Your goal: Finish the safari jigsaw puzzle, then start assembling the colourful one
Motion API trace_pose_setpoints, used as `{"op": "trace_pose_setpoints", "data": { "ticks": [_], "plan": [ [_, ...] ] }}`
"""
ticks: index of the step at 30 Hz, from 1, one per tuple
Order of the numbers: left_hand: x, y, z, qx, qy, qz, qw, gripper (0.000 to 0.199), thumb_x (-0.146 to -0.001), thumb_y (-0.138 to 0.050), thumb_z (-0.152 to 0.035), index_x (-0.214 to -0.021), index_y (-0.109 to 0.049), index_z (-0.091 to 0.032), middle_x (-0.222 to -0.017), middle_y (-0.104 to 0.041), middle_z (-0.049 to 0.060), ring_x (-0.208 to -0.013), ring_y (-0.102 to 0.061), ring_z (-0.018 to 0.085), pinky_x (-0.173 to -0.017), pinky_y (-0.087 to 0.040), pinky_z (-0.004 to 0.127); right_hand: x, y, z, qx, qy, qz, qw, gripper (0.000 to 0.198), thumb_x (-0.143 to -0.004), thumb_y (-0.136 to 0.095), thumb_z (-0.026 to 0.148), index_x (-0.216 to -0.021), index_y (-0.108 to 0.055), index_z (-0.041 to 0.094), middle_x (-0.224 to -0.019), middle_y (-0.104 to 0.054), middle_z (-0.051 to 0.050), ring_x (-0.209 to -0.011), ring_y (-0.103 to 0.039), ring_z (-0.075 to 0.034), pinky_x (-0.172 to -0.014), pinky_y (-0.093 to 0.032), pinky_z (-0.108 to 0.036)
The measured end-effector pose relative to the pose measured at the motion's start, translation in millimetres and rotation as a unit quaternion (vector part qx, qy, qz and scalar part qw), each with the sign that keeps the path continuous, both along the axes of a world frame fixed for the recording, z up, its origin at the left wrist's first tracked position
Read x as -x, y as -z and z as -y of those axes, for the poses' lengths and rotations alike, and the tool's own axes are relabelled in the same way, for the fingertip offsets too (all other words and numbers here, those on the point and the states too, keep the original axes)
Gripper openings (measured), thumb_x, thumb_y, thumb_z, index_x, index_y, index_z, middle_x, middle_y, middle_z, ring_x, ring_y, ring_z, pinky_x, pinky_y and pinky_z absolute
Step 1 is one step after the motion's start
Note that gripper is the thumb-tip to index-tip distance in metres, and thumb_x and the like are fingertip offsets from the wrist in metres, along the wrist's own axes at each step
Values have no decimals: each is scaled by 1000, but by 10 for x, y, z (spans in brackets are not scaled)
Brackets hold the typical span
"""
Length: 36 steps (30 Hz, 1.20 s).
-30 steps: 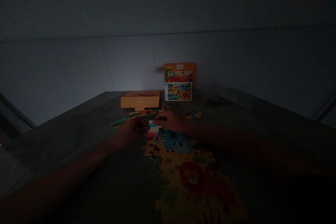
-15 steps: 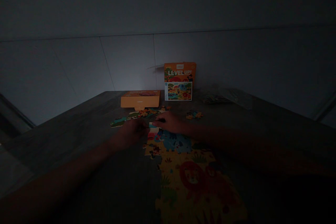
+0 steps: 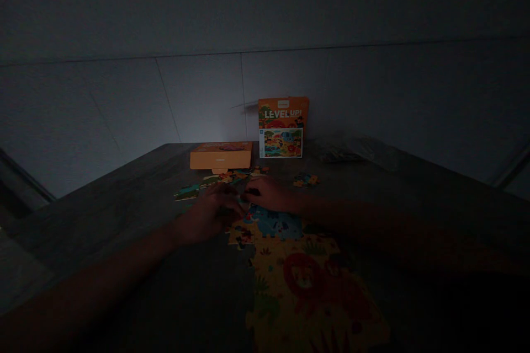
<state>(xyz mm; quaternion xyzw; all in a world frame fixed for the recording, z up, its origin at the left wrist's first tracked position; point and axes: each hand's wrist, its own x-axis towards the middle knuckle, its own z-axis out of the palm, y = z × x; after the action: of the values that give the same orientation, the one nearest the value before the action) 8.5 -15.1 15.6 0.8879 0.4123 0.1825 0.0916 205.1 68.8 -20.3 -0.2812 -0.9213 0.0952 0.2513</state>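
A partly joined jigsaw puzzle lies on the dark table, showing a red-maned lion low down and a blue elephant higher up. At its upper left edge rests my left hand, fingers bent but apart, the tips over the pieces there. Close by on the right, my right hand is curled with thumb and fingers at the puzzle's top edge. A puzzle piece seems to be at those fingertips, mostly covered by the hands. The light is very dim, so the exact contact is hard to make out.
Loose puzzle pieces spread beyond my hands, with a small cluster to the right. An orange box lies behind them. Against the wall stands a "LEVEL UP!" box with a picture card. A clear plastic bag sits back right.
My left hand has shifted slightly right, its fingers now reaching over the white and red pieces that showed before. The right hand stays almost in place.
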Motion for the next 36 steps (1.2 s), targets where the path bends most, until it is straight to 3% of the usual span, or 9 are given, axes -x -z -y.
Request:
{"op": "trace_pose_setpoints", "data": {
  "ticks": [14, 20, 25, 31, 36],
  "plan": [
    [25, 20, -19, 81, -3, 27, 996, 24, -82, -57, -24, -91, -79, -25, -119, -56, 12, -113, -53, 28, -93, -48, 44, 7, 22, -37, 100, 26, -38, 994, 12, -80, -62, 12, -85, -73, 13, -79, -69, -4, -71, -58, -13, -65, -38, -23],
    [29, 17, -34, 77, 10, 20, 997, 25, -82, -55, -18, -92, -78, -23, -115, -59, 11, -110, -55, 26, -94, -47, 43, 13, 56, -46, 69, 21, -26, 997, 12, -81, -61, 14, -86, -72, 12, -80, -69, -5, -71, -58, -14, -64, -37, -23],
    [38, 32, -34, 67, 17, 26, 997, 22, -83, -57, -20, -91, -78, -23, -115, -58, 10, -112, -54, 28, -96, -47, 44, 2, 10, -41, 41, -5, -3, 999, 13, -82, -58, 11, -86, -70, 13, -83, -68, -5, -75, -57, -14, -66, -37, -24],
    [9, -47, 28, 64, 54, -2, 996, 18, -82, -66, -34, -94, -76, -24, -118, -57, 10, -116, -52, 30, -99, -44, 49, -115, -187, -122, 143, -86, 57, 984, 11, -80, -59, 8, -86, -67, 13, -82, -67, -3, -71, -57, -12, -63, -40, -23],
    [-9, -84, 76, 62, 87, 10, 994, 27, -79, -71, -41, -99, -74, -23, -126, -54, 11, -123, -48, 31, -101, -45, 46, -161, -236, -136, 148, -116, 78, 979, 14, -82, -60, 9, -95, -65, 12, -90, -68, -6, -77, -59, -13, -67, -43, -24]
  ]
}}
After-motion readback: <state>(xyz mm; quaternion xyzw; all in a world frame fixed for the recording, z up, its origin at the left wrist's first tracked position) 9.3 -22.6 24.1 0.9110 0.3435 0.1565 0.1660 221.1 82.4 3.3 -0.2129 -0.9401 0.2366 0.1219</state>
